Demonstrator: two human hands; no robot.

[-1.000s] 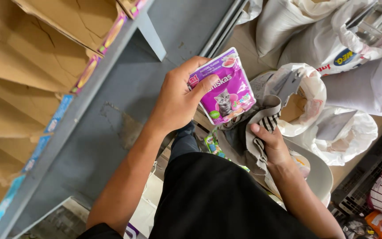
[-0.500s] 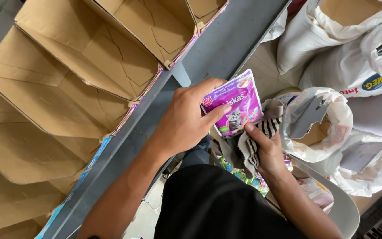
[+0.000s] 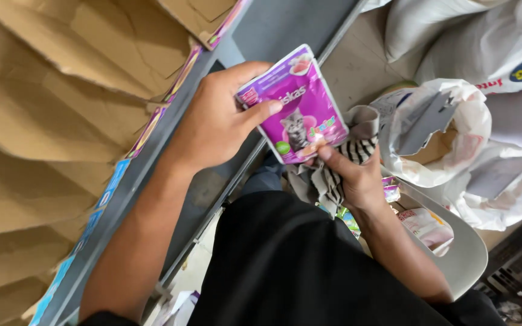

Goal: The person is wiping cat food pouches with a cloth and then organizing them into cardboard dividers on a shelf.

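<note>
Purple cat-food pouch (image 3: 297, 108), kitten picture, between both hands

The person wears a plain black short-sleeved top (image 3: 309, 265), with both forearms bare and no watch, rings or gloves showing.

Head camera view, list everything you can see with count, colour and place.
pet food pouch: one, purple with a kitten picture, held up at centre
striped cloth: one, grey with black and white stripes, under the pouch
cardboard boxes: several, brown, open, on the left
shelf edge: one, grey, running diagonally
sacks: several, white, open, on the right
basin: one, pale grey, holding small packets, lower right
left hand: fingers gripping the pouch
right hand: holding the cloth, thumb on the pouch
</note>
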